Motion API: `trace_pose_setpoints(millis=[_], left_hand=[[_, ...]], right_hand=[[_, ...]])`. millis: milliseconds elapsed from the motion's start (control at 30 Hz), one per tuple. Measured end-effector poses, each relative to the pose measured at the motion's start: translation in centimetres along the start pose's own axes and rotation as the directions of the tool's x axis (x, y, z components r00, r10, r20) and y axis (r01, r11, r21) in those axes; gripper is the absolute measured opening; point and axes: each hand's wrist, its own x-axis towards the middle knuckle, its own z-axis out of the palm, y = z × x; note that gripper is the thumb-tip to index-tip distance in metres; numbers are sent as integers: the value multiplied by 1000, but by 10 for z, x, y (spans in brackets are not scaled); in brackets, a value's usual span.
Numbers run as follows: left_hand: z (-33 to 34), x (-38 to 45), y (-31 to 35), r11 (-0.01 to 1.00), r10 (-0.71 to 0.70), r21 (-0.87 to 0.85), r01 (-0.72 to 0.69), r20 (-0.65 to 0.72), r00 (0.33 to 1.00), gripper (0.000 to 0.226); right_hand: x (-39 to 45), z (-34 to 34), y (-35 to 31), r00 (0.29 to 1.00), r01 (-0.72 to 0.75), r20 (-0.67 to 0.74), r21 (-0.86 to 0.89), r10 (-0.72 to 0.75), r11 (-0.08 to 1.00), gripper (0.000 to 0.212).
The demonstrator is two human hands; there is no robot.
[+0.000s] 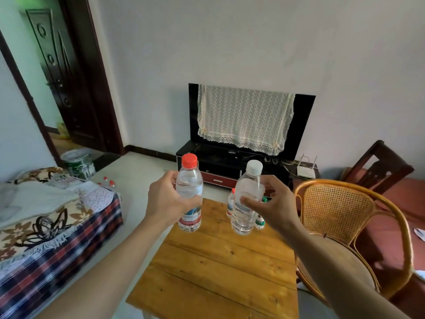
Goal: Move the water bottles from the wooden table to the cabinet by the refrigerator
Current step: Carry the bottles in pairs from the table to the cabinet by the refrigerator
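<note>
Both hands are raised over the far end of the wooden table (220, 268), and the boards nearer the person than the grips lie bare, giving open room to draw back. Just beyond the right hand (273, 203), two small bottles (230, 203) stand on the table's far edge, partly hidden by the held clear bottle (247, 196); how close they stand to it is hard to judge. To the right of that grip the rattan chair (340, 203) crowds the table's side. Left of the left hand (167, 196), a strip of floor separates the table from the covered bed (53, 226). Ahead, past the table, the TV stand (220, 166) blocks the way.
</note>
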Motion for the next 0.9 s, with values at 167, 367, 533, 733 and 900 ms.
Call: trace_pose_setpoints(millis=[167,367,533,733,900], left_hand=[[28,10,18,998,-56,17,57,-53,997,47],[55,20,27,991,-115,61,122,-114,987,47],[41,21,22,982,-152,92,165,-133,979,49],[-10,17,-12,970,-191,109,219,-221,956,53],[-75,8,-43,976,-182,67,208,-276,944,53]], right_hand=[[26,-16,26,999,33,2,42,-33,999,52],[59,-20,59,993,76,94,16,-77,997,62],[73,3,59,977,82,193,26,-85,996,56],[84,62,23,944,138,293,65,-151,988,55],[83,128,-29,911,185,352,118,-216,976,55]])
